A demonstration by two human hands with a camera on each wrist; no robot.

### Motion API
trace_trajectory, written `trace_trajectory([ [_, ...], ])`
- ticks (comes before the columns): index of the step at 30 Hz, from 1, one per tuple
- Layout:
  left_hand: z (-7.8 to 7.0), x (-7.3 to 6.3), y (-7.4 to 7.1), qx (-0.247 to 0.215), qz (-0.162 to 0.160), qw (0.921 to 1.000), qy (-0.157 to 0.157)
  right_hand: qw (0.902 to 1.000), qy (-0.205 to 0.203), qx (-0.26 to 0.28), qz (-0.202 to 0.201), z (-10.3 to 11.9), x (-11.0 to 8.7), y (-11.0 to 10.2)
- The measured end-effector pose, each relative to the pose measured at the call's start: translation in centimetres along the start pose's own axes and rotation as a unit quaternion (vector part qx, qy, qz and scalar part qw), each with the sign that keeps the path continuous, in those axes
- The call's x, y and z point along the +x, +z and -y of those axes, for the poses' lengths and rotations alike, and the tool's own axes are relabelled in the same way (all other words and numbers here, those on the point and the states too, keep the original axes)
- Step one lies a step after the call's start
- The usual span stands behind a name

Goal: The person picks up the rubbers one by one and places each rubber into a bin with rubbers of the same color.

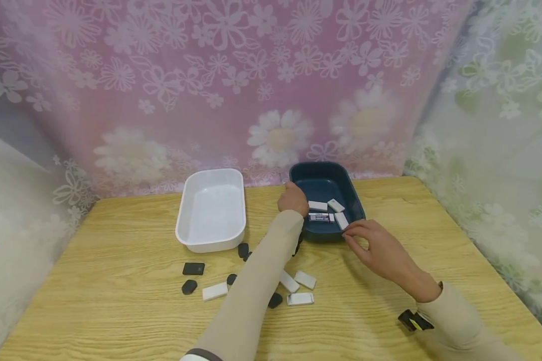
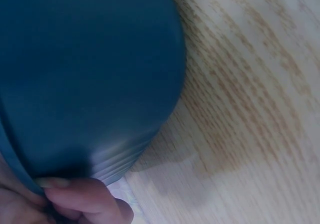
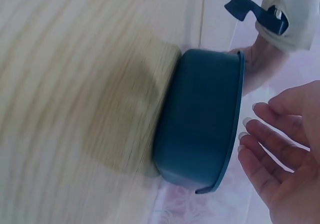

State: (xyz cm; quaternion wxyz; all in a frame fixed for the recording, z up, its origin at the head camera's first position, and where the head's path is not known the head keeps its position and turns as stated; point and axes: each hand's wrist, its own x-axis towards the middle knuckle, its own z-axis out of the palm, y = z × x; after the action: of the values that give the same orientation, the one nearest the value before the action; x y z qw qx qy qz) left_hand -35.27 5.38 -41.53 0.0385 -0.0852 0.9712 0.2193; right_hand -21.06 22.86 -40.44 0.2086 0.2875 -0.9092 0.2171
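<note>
A dark blue basin (image 1: 323,236) stands at the back right of the table. My left hand (image 1: 293,199) reaches across to its left side; in the left wrist view the fingers (image 2: 82,196) of that hand pinch the basin's rim. At the right front corner, my right hand (image 1: 386,250) holds its fingertips close by the rim. The right wrist view shows these fingers (image 3: 277,146) loosely bent with nothing between them, beside the basin wall (image 3: 197,119). Inside the basin lie several white eraser-like blocks (image 1: 335,205), one in a printed sleeve (image 1: 320,217).
A white basin (image 1: 187,243) stands left of the blue one. In front, on the wooden table (image 1: 131,311), lie white blocks (image 1: 300,299), a black rectangular block (image 1: 193,268) and several black rounded pieces (image 1: 189,287). My left forearm covers part of this group. Floral curtains (image 1: 235,90) hang behind.
</note>
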Motion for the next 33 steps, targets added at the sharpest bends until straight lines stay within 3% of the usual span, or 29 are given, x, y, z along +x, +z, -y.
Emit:
trace_trajectory([
  [10,0.2,-0.1,-0.3,0.001,-0.008,1.0,0.0,0.999,0.014,0.039,-0.018,-2.0,1.6,0.1],
  [21,0.1,-0.3,0.0,0.005,-0.011,0.9999,-0.005,0.9942,0.094,0.045,-0.028,-6.0,5.8,0.8],
  [26,-0.1,-0.6,-0.3,0.014,-0.017,0.9998,-0.004,0.9862,0.162,0.026,0.025,-8.0,7.7,1.3],
  [33,-0.3,-0.9,-0.4,0.025,-0.021,0.9994,-0.007,0.9603,0.241,0.038,0.136,-10.1,9.3,2.9],
])
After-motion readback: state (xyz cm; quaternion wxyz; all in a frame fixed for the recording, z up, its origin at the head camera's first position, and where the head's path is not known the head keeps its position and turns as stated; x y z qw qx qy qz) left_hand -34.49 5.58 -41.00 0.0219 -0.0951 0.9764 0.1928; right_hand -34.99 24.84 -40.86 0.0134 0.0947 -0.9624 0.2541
